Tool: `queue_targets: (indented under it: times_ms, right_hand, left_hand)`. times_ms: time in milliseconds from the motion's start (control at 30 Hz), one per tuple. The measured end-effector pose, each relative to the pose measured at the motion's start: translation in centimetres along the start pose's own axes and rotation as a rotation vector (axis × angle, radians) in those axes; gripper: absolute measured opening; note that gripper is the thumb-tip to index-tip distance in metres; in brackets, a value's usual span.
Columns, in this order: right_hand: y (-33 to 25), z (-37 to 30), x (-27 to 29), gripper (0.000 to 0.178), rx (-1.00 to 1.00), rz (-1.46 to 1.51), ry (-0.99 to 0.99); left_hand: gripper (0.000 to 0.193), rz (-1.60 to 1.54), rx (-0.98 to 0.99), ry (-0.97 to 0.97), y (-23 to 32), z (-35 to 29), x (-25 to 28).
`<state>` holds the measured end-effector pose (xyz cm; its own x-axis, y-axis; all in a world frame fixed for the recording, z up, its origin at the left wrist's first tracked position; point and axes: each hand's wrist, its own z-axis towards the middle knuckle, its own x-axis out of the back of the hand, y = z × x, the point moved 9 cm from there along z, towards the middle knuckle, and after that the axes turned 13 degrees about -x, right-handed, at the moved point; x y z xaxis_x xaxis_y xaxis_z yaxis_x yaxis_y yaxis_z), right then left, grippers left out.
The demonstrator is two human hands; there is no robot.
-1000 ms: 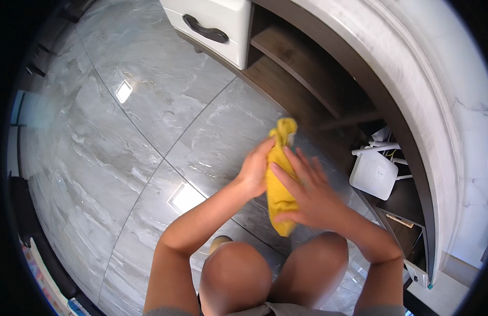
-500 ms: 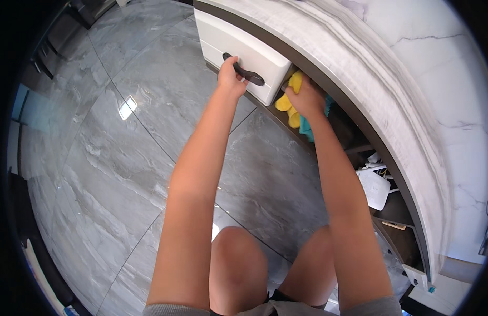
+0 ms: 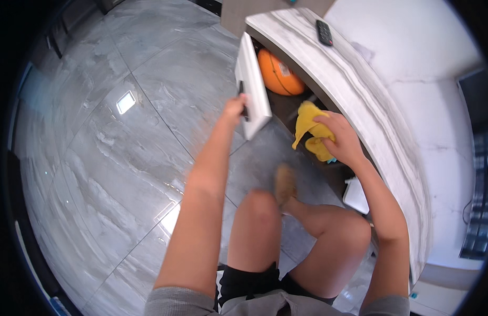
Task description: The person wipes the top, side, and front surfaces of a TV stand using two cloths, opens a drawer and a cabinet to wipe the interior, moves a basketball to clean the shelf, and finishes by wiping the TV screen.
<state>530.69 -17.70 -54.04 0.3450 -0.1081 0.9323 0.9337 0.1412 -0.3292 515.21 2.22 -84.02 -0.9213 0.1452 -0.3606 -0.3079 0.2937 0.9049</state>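
My left hand (image 3: 235, 108) is closed round the dark handle (image 3: 245, 105) of a white cabinet door (image 3: 254, 87), which stands out from the cabinet, edge toward me. In my right hand (image 3: 343, 138) is a soft yellow fabric thing (image 3: 308, 118), pinched near its right side, with a floppy part hanging down to the left. It is over the cabinet's open front, and its exact kind is unclear. A bit of teal fabric (image 3: 332, 159) shows beneath it. Behind the door, an orange basketball (image 3: 279, 73) sits inside the dark compartment.
A curved marble-patterned top (image 3: 360, 92) runs above the cabinet, with a black remote control (image 3: 324, 33) at its far end. Lower right in the open shelving is a white box-like device (image 3: 355, 196). Grey glossy tiles (image 3: 122, 163) cover the floor at left.
The door has swung outward in my left hand, and the basketball has come into view. My right hand has drawn the yellow fabric thing out toward the opening. The view has shifted.
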Motion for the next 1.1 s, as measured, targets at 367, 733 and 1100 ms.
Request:
queue_targets:
  times_ms: [367,733,1100]
  right_hand:
    - [-4.9,14.6,-14.3,0.033,0.322,-0.964,-0.249]
    - [-3.4,32.4,-26.5,0.027,0.29,-1.3,-0.229]
    - [-5.8,23.1,-29.2,0.04,0.331,-0.823,-1.12]
  left_hand:
    - [0.02,-0.61,-0.166,0.029,0.3,-1.3,-7.2]
    - [0.018,-0.534,-0.154,-0.027,0.4,-2.7,-4.8]
    - [0.025,-0.4,-0.275,0.191,3.5,-4.7,-4.0]
